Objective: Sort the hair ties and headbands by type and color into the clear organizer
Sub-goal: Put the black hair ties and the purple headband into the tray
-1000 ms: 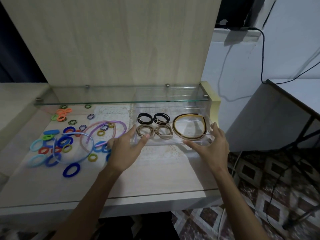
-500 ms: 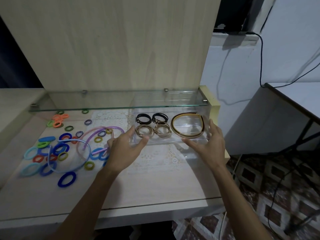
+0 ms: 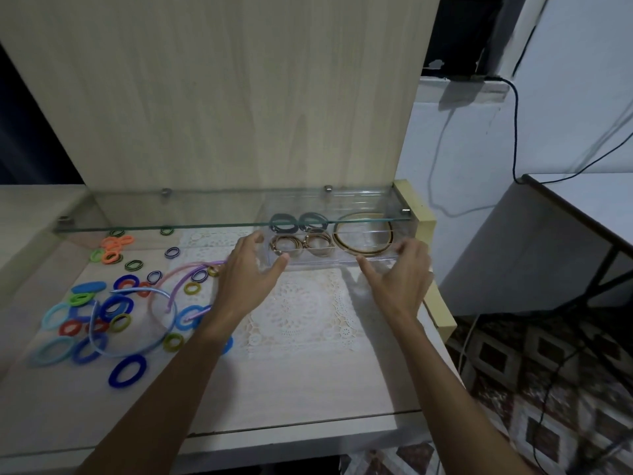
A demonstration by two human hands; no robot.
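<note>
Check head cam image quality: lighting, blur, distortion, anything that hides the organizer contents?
Head view: dim, flat light, soft overall, floor at right smeared. Wide-angle bending shows in the wood panel edges. The glass shelf edge cuts across the clear organizer, hazing the dark hair ties behind it; the gold headband reads fairly well. Left hand and right hand are slightly soft.
</note>
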